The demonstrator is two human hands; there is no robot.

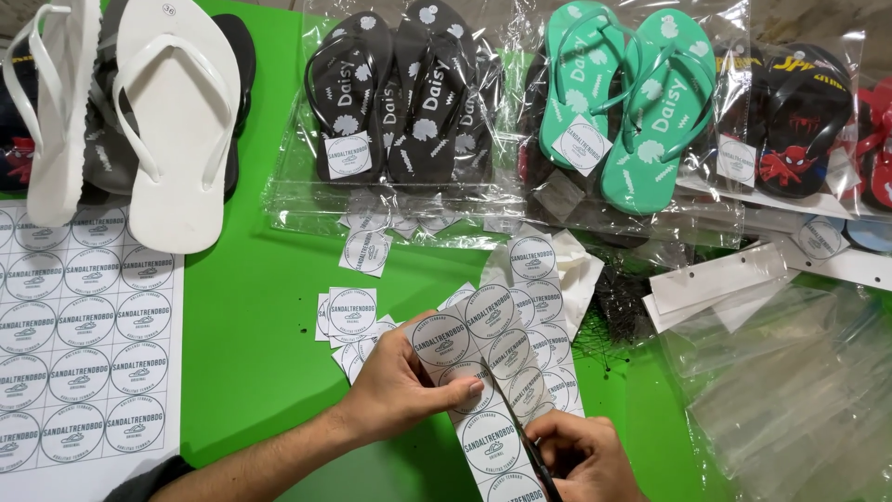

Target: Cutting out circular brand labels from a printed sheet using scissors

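The left hand (401,389) has its grip pinched on a strip of round printed labels (469,372), thumb on top and fingers beneath, holding the paper taut above the green desk (251,325). The right hand (583,455) is clenched around the handles of a pair of scissors (522,429), whose blades lie across the strip between two label rows — right next to the left thumb. The strip runs from the lower edge of the view up toward the middle, overlapping another sheet of the same labels (544,307) lying on the desk. Just left of the hands sits a small heap of cut square labels (351,321). A full uncut label sheet (79,335) lies at the far left, with white flip-flops (172,112) resting on its top edge. Farther back lie bagged pairs — black flip-flops (400,93) and turquoise flip-flops (627,98). Clear empty bags (790,381) are piled at the right.
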